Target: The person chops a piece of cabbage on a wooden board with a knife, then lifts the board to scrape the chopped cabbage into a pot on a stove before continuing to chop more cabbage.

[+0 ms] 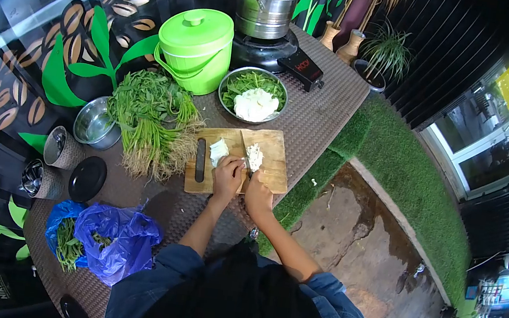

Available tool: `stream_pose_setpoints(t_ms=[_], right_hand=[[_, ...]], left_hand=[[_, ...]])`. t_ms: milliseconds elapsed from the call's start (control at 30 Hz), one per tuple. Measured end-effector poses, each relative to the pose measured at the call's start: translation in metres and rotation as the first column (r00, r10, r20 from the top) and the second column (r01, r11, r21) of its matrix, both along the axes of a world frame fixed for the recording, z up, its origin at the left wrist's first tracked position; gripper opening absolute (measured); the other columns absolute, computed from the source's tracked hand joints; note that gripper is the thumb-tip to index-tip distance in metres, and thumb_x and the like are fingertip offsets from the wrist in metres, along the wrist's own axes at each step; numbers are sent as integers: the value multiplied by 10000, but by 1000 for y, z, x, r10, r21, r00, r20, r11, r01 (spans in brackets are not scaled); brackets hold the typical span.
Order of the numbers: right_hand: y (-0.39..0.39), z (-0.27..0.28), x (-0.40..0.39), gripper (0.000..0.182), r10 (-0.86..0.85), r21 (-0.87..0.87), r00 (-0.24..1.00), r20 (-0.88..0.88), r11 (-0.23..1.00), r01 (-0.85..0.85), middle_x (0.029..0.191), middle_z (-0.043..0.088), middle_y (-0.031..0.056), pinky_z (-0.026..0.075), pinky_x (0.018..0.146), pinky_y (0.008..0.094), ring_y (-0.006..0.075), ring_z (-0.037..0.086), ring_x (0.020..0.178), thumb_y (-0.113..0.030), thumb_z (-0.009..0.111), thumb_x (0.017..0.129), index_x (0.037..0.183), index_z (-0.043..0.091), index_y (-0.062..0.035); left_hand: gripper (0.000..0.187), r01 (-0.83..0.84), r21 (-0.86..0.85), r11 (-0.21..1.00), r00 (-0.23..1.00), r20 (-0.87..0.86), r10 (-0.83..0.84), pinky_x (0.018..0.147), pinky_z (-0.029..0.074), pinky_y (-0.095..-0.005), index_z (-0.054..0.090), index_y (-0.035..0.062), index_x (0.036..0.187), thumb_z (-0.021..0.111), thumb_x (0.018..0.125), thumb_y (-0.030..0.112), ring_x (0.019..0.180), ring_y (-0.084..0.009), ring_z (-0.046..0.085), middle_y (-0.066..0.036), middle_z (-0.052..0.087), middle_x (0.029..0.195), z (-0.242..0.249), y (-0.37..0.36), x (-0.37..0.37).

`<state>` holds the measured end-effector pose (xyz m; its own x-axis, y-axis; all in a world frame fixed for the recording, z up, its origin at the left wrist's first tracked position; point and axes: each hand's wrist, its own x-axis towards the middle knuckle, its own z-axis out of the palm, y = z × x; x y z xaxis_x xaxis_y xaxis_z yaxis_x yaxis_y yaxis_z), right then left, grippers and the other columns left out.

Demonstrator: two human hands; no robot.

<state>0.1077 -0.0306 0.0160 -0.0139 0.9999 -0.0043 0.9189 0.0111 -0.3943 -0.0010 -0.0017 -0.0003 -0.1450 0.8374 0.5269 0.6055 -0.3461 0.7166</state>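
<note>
My right hand is wrapped round the handle of a kitchen knife, whose blade points away from me over the wooden cutting board. My left hand is closed beside the blade, its fingers bent on a small pale vegetable piece that they partly hide. To the right of the blade lies a heap of finely chopped white pieces. A larger pale green-white piece rests on the board beyond my left hand. The board has a dark handle slot at its left end.
Behind the board stands a metal bowl of green leaves and white pieces. A green lidded bucket and a pot on a stove are farther back. Leafy greens with roots, a steel bowl and purple bags lie left.
</note>
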Motion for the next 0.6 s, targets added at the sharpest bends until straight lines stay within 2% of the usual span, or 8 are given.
stream_pose_setpoints(t_ms=[33, 67, 133, 267, 367, 433, 600], right_hand=[[1, -2, -1, 221, -11, 63, 999, 40, 998, 8, 670, 655, 210, 557, 552, 427, 341, 683, 628, -171, 458, 906, 1016, 455, 20], [6, -4, -2, 221, -12, 65, 999, 38, 998, 9, 670, 655, 210, 557, 552, 427, 341, 683, 628, -171, 458, 906, 1016, 455, 20], [16, 3, -3, 221, 7, -43, 1000, 28, 999, -6, 701, 661, 216, 557, 569, 432, 353, 683, 652, -200, 467, 909, 984, 456, 7], [22, 17, 9, 240, 80, -6, 997, 4, 997, -80, 742, 665, 228, 557, 590, 439, 367, 683, 688, -220, 473, 910, 991, 459, 5], [16, 26, 12, 243, 106, -56, 994, -9, 993, -106, 770, 663, 245, 557, 613, 448, 375, 683, 719, -224, 471, 912, 997, 461, 4], [7, 18, 7, 238, 37, -72, 999, 5, 997, -36, 753, 664, 237, 559, 606, 448, 374, 683, 702, -204, 470, 909, 1021, 452, 6], [4, 2, -4, 236, 16, -45, 1000, 8, 999, -15, 731, 666, 222, 558, 590, 446, 374, 681, 679, -183, 467, 908, 1046, 439, 6]], left_hand=[[97, 8, -4, 1000, 1000, 8, -8, 762, 497, -367, 697, 2, 859, 662, 770, 16, 868, -289, 615, -105, 643, 907, 0, 0, 0], [98, 15, -4, 1000, 1000, 15, -14, 762, 499, -366, 696, 1, 860, 664, 768, 14, 864, -289, 619, -106, 647, 905, 1, 1, -1], [99, 4, -11, 1000, 1000, 20, -3, 760, 500, -366, 695, 1, 860, 667, 766, 15, 859, -291, 623, -107, 652, 907, 1, 1, 0], [103, -44, -38, 998, 995, 85, 47, 757, 505, -366, 693, -2, 861, 677, 762, 22, 851, -296, 636, -108, 662, 917, 2, 0, 3], [106, -25, -54, 998, 996, 79, 30, 757, 506, -365, 694, -1, 863, 685, 763, 32, 856, -296, 637, -109, 665, 921, 0, 0, 1], [103, -23, -44, 999, 997, 76, 26, 758, 507, -364, 694, -1, 862, 686, 766, 34, 857, -296, 638, -108, 665, 922, 1, 0, 2], [97, -3, -56, 998, 999, 46, 6, 763, 510, -361, 697, -1, 862, 683, 774, 35, 857, -295, 640, -106, 668, 926, 0, -1, -2]])
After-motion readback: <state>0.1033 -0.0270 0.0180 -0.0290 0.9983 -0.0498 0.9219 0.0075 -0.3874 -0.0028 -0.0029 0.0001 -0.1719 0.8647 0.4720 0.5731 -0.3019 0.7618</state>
